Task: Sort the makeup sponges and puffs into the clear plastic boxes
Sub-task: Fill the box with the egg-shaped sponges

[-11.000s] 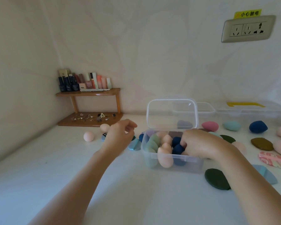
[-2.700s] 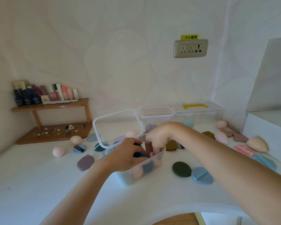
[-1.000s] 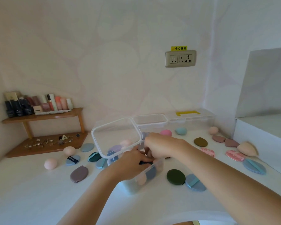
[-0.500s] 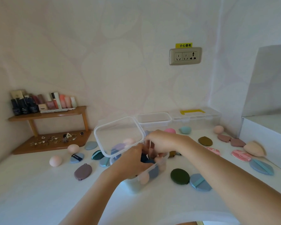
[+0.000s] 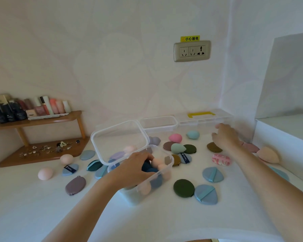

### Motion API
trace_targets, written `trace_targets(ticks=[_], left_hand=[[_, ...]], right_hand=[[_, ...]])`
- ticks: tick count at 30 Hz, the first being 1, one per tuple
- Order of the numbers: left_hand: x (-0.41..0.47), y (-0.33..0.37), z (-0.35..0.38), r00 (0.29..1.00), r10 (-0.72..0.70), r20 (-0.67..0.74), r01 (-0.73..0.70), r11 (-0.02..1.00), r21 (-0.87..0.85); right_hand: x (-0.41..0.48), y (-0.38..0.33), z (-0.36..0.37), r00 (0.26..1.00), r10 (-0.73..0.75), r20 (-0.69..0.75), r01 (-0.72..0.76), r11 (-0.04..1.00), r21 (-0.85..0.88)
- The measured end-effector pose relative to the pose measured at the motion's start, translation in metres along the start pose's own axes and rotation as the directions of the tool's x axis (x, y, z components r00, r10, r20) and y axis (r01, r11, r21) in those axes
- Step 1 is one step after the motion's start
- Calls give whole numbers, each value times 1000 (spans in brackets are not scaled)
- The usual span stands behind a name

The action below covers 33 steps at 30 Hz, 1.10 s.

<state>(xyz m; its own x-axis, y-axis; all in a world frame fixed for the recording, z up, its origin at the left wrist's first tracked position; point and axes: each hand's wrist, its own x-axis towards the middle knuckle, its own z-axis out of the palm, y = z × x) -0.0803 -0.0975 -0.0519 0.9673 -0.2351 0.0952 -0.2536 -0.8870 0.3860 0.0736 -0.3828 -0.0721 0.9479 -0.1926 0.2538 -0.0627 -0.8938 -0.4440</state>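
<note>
**One hand in the box, the other out among the sponges**

The open clear box [image 5: 162, 172] sits near the middle of the white counter [image 5: 33, 206], its hinged lid [image 5: 119, 140] tilted up toward the back wall. Egg-shaped sponges in peach and dark blue fill it. The left hand [image 5: 131, 170] rests on the box's near rim, fingers curled down over the sponges inside; I cannot tell whether it is actually gripping one.

The right hand [image 5: 225, 136] reaches toward the back right corner of the counter, fingers loosely spread and holding nothing, hovering just above an olive puff [image 5: 213, 147]. Behind it, against the back wall, stand an empty clear box [image 5: 158, 123] and a flat clear case with a yellow handle [image 5: 201, 114].

Loose pieces lie all round the open box: a pink sponge [image 5: 175, 137], a teal sponge [image 5: 192, 134] and a mint sponge [image 5: 177, 148] behind it, a dark green puff [image 5: 184, 188] and a blue puff [image 5: 206, 194] toward the front edge, a mauve puff [image 5: 75, 185] and two peach sponges [image 5: 45, 173] on the left side.
</note>
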Motion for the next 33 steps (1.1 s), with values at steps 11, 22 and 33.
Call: trace_targets(ticks=[11,22,33], left_hand=[[9,1,4,999,2,39,-6,995,100],[13,-4,9,998,13,62,-21,989,144],[14,-7,13,999,-6,47,0,993,117]], right_hand=[[40,30,25,979,166,-116,-171,984,-41],[28,22,0,994,105,7,-90,813,576],[-66,-91,-26,753,-617,231,360,679,640]])
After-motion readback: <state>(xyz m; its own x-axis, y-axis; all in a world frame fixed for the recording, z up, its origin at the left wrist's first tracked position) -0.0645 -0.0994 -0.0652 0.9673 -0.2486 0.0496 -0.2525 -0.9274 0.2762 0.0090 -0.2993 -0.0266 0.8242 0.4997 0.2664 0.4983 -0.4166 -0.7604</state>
